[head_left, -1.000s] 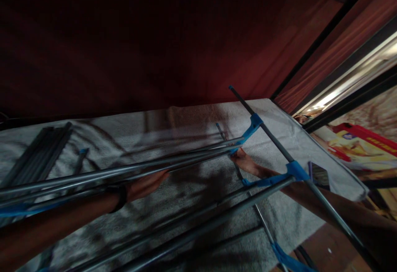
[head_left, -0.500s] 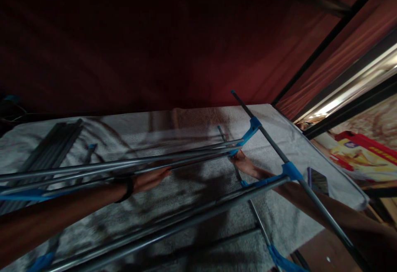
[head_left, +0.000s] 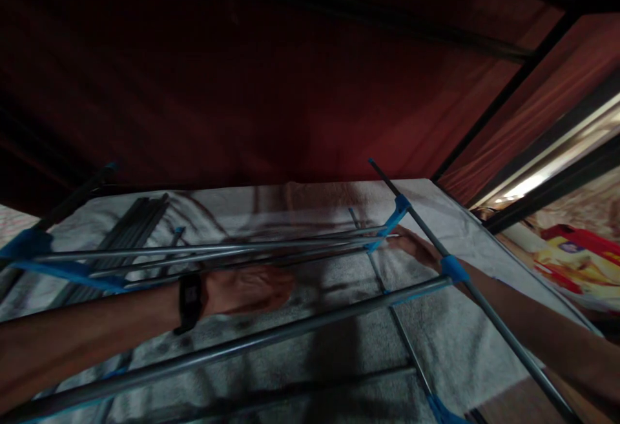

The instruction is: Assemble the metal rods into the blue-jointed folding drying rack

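Observation:
A rack frame of grey metal tubes and blue plastic connectors stands before me. Several thin tubes (head_left: 271, 243) run across it, between a blue connector (head_left: 390, 225) on the right and another blue connector (head_left: 72, 272) on the left. My left hand (head_left: 249, 288), with a dark watch on its wrist, lies below these tubes, its fingers stretched out and holding nothing. At the right connector's outer side, my right hand (head_left: 415, 246) has its fingers closed at a tube's end; the fingertips are dim and partly hidden. A thicker tube (head_left: 271, 333) crosses nearer to me.
A bundle of loose grey tubes (head_left: 128, 227) lies at the left on the pale cloth (head_left: 460, 208). Further tubes and connectors stand low at the front. Dark red fabric (head_left: 290, 101) hangs behind. A red and yellow package (head_left: 576, 256) is at the far right.
My right hand has moved from under the right connector to its outer side. The left hand has moved right and shows more of its back. The view has shifted, bringing the left connector in.

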A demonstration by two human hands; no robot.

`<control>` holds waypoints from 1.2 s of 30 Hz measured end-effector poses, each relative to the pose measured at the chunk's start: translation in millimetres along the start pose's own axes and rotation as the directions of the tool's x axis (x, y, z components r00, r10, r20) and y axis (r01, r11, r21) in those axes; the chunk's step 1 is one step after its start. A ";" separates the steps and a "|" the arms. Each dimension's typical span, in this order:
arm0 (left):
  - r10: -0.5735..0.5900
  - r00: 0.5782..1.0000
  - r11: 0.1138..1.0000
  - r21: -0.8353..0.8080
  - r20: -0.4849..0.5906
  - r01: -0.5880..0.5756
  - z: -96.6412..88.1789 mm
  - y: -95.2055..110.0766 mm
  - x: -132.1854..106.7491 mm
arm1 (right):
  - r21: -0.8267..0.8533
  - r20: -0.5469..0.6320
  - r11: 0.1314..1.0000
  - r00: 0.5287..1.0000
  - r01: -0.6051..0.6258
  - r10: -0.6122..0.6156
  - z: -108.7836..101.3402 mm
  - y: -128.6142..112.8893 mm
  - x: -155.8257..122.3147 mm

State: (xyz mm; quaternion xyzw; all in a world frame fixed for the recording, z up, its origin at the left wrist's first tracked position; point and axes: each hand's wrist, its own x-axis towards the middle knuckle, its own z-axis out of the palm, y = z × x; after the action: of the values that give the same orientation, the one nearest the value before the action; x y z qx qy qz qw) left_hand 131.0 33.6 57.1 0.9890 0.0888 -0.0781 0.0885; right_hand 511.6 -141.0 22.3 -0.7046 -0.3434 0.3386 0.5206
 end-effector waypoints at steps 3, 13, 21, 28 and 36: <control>0.179 0.983 0.983 0.053 -0.032 -0.177 -33.7 9.8 9.5 | 0.064 -0.012 0.997 0.999 -0.031 0.032 -26.2 -10.1 5.3; 0.023 0.989 0.966 0.258 -0.149 0.016 -34.5 14.1 52.7 | 0.110 -0.143 0.992 0.989 0.063 -0.047 -30.3 -42.7 24.1; -0.018 0.958 0.992 0.111 -0.286 0.051 -55.9 17.5 51.0 | 0.029 -0.076 0.995 0.993 0.097 -0.095 -30.1 -47.1 23.0; -0.055 0.957 0.995 0.059 -0.286 0.075 -56.0 8.2 60.1 | 0.111 -0.113 0.992 0.992 0.062 -0.049 -19.6 -48.7 12.0; -0.085 0.960 0.996 0.003 -0.265 0.089 -59.8 5.4 64.3 | 0.070 -0.111 0.994 0.991 0.088 -0.080 -17.9 -49.0 9.3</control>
State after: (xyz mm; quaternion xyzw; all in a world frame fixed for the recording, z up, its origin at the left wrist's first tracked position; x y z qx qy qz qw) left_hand 202.8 50.1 105.2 0.9864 0.1425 0.0504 0.0650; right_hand 525.0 -131.2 72.6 -0.6869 -0.3312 0.2906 0.5779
